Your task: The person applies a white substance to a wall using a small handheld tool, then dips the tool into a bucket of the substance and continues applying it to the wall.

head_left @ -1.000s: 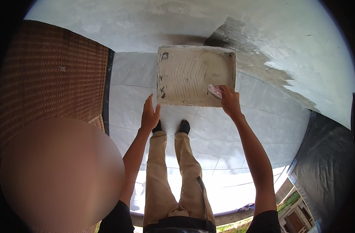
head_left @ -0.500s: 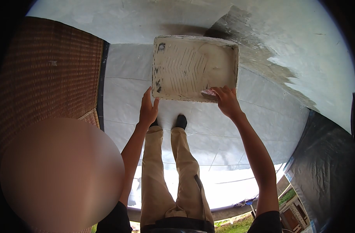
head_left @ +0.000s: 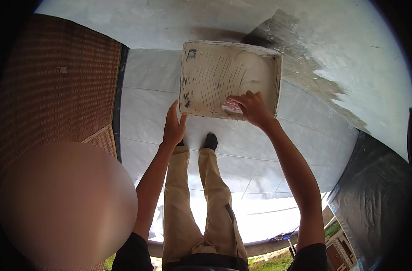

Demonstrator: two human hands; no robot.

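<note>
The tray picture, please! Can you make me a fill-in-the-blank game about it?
1. The person's ____ hand holds a pinkish thing.
2. The brown panel is on the picture's ____ side.
3. The person's sleeves are ____.

Missing words: right; left; black.

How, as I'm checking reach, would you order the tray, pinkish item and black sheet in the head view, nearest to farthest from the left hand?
1. Tray: its near-left corner is right by the left hand.
2. Pinkish item: in the right hand, at the tray's near side.
3. Black sheet: far off to the right.
</note>
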